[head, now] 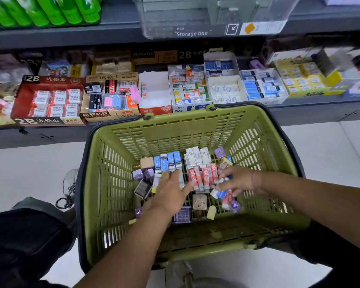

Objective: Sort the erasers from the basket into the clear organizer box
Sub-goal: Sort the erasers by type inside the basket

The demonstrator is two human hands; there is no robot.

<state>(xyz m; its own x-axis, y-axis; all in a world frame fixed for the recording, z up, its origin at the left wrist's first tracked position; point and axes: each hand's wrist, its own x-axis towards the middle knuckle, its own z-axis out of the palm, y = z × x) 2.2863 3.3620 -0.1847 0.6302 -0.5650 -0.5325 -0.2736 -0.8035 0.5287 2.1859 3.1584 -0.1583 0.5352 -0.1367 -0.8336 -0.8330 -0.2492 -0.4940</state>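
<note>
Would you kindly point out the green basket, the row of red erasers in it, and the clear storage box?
green basket [175,129], head view, on its slatted far wall.
red erasers [205,177], head view, middle of the row.
clear storage box [187,17], head view, its front wall.

Olive-green slotted basket [195,125] with black handle [79,183]; inside, blue-and-white erasers [168,162], white erasers [196,156], red-and-white erasers [204,176] and shiny purple erasers [142,174]. Behind: dark grey shelf [71,36], clear box [195,15], its label [191,33] black with white lettering, bright green bottles [50,9], red carton [25,100], yellow carton [335,77]. Floor [29,163] pale grey-white.
</note>
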